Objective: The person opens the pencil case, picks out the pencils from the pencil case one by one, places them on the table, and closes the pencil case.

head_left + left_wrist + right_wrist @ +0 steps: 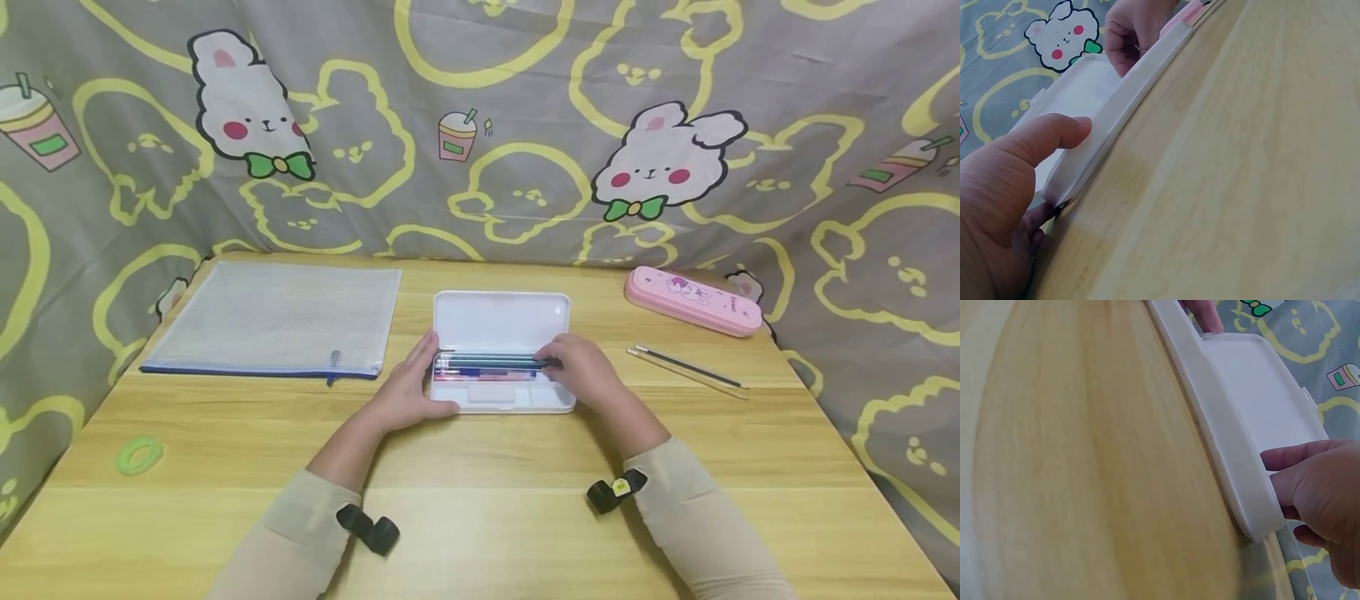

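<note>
A white pencil case [501, 321] lies with its lid up in the middle of the table. Several dark green pencils [491, 361] lie along its back part, with blue and pink pens [483, 375] in front of them. My left hand [405, 392] grips the case's left end, thumb on the front wall and fingers round the side. Inside the right end, my right hand [585, 367] pinches the end of a dark green pencil. In the right wrist view the case wall [1229, 437] hides what those fingertips touch.
A mesh zip pouch [277, 321] lies at the left, with a green ring [139, 456] nearer the front. To the right are a pink pencil case [693, 302] and two slim pencils [686, 369]. A patterned curtain [525, 125] hangs behind the table [487, 500].
</note>
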`<act>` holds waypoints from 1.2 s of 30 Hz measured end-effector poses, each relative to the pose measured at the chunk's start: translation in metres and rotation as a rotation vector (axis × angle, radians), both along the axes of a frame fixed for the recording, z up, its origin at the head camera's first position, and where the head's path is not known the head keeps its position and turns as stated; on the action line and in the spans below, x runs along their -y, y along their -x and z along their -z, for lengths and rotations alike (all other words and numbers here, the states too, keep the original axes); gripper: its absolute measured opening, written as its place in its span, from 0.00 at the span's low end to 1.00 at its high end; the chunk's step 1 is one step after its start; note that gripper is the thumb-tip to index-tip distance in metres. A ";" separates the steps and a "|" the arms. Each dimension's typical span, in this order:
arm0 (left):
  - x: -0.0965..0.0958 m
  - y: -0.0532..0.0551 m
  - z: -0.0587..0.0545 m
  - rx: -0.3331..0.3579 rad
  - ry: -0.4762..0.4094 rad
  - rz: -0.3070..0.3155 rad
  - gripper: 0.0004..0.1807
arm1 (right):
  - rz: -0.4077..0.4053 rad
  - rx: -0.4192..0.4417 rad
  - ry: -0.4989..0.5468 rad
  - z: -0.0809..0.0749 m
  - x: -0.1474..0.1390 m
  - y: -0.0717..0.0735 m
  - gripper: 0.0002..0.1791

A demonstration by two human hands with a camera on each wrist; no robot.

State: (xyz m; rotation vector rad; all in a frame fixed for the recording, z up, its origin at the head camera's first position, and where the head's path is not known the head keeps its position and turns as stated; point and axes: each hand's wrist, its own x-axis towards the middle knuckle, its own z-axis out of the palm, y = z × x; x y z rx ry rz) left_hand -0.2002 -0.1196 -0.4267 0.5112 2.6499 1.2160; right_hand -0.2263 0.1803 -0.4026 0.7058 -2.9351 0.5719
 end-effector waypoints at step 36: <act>0.000 0.000 0.000 0.001 0.004 0.000 0.66 | 0.020 0.267 0.193 -0.005 -0.015 -0.001 0.13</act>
